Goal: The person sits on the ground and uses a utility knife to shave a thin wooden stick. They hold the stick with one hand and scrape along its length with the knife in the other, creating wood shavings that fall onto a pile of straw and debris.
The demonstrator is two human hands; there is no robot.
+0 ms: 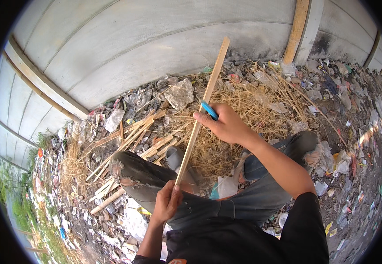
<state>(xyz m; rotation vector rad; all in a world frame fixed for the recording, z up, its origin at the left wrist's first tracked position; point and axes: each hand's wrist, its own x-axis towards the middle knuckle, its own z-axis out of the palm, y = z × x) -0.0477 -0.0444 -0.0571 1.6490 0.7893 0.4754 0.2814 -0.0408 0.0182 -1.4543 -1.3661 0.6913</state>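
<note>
A long, pale strip of bamboo or wood [213, 79] slants up and away from my lap toward the wall. Its near end is gripped by my left hand [167, 202], thumb on top and fingers wrapped round. Farther up the strip, my right hand [227, 124] is closed round a blue-handled cutter knife [209, 111], which lies against the strip. The blade is too small to make out. Thin curly shavings [248, 110] cover the ground beneath and beyond the right hand.
Several split strips [133, 136] lie left of my knees, with a thicker round pole piece [107, 201] nearby. A pale rock [180, 94] rests before the grey panel wall [164, 53]. A wooden post [295, 33] stands at the wall. Scattered litter [349, 127] covers the ground on the right.
</note>
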